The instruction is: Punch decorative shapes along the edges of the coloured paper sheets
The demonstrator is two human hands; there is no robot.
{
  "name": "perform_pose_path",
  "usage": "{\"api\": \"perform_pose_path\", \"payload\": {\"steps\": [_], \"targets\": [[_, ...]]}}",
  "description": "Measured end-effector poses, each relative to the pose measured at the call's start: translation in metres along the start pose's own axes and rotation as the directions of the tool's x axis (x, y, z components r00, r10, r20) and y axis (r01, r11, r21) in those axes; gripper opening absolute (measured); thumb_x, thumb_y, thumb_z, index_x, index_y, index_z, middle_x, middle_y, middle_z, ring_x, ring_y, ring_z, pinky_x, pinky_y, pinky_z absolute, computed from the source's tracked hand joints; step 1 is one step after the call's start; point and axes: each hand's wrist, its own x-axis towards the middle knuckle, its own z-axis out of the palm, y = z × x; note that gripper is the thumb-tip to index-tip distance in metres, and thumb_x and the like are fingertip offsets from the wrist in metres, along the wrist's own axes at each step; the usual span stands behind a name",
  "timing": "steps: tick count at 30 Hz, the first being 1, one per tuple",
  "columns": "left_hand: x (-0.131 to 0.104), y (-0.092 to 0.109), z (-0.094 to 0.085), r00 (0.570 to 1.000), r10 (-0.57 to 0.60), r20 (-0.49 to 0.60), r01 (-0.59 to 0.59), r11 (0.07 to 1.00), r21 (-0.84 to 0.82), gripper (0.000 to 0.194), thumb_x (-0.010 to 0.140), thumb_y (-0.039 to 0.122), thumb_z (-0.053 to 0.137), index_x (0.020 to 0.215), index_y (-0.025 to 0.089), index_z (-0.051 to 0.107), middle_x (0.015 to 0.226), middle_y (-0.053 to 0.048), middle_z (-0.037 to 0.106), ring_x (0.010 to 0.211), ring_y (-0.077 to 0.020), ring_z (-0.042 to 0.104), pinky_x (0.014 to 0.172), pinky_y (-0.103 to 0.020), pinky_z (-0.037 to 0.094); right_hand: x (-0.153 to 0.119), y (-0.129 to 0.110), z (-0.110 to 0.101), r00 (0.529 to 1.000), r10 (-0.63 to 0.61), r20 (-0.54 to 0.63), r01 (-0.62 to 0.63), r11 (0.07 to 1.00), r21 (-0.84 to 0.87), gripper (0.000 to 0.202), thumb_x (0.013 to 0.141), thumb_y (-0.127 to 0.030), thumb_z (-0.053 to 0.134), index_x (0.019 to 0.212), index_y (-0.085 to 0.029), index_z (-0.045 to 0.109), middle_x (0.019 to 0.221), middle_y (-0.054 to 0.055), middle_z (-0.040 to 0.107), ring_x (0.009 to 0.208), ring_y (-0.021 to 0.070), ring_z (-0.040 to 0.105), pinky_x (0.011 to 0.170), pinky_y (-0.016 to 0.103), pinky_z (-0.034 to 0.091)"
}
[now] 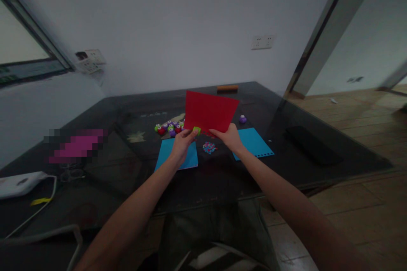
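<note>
Red sheet [210, 111] is pinched at its near edge by left hand [183, 143] and right hand [229, 135], spaced apart, presumably to keep it flat.

A dark, glossy table [219, 184] holds, toward the front, a blue pad [190, 157], a heap of tiny pieces [209, 147] and a hole-edged blue sheet [255, 142]. Behind: clustered round figures [171, 127], one purple figure [243, 119] apart, a brown bar [227, 88]. Right: a black slab [311, 145].
</note>
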Motion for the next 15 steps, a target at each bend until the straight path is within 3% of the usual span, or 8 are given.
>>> {"api": "perform_pose_path", "payload": {"steps": [8, 12, 15], "targets": [[-0.0008, -0.0006, 0.0021, 1.0, 0.024, -0.019, -0.024, 1.0, 0.004, 0.018, 0.065, 0.032, 0.072, 0.077, 0.018, 0.068, 0.088, -0.005, 0.068, 0.084, -0.019, 0.059, 0.069, -0.026, 0.043, -0.0012, -0.0052, 0.0004, 1.0, -0.004, -0.003, 0.004, 1.0, 0.02, 0.034, 0.064, -0.036, 0.072, 0.091, -0.016, 0.067, 0.091, 0.01, 0.07, 0.081, 0.0251, 0.065, 0.077, 0.041, 0.053], [-0.0005, 0.0002, 0.0029, 0.999, 0.031, -0.022, -0.031, 1.0, -0.003, 0.02, 0.064, 0.033, 0.072, 0.077, 0.018, 0.068, 0.088, -0.005, 0.067, 0.083, -0.0181, 0.059, 0.069, -0.025, 0.042, -0.0013, -0.0088, -0.0033, 0.996, 0.062, 0.069, -0.069, 0.993, 0.094, 0.041, 0.061, -0.039, 0.073, 0.094, -0.015, 0.066, 0.092, 0.01, 0.07, 0.079, 0.0252, 0.065, 0.074, 0.041, 0.054], [-0.0006, 0.0011, 0.0033, 0.999, 0.026, -0.019, -0.025, 0.999, 0.024, 0.023, 0.063, 0.034, 0.072, 0.079, 0.018, 0.069, 0.09, -0.005, 0.067, 0.084, -0.0185, 0.058, 0.068, -0.025, 0.042, 0.0014, -0.0094, -0.009, 0.996, 0.081, 0.039, -0.086, 0.984, 0.153, 0.041, 0.062, -0.041, 0.072, 0.093, -0.016, 0.066, 0.097, 0.01, 0.069, 0.087, 0.0257, 0.065, 0.078, 0.041, 0.053]]}}
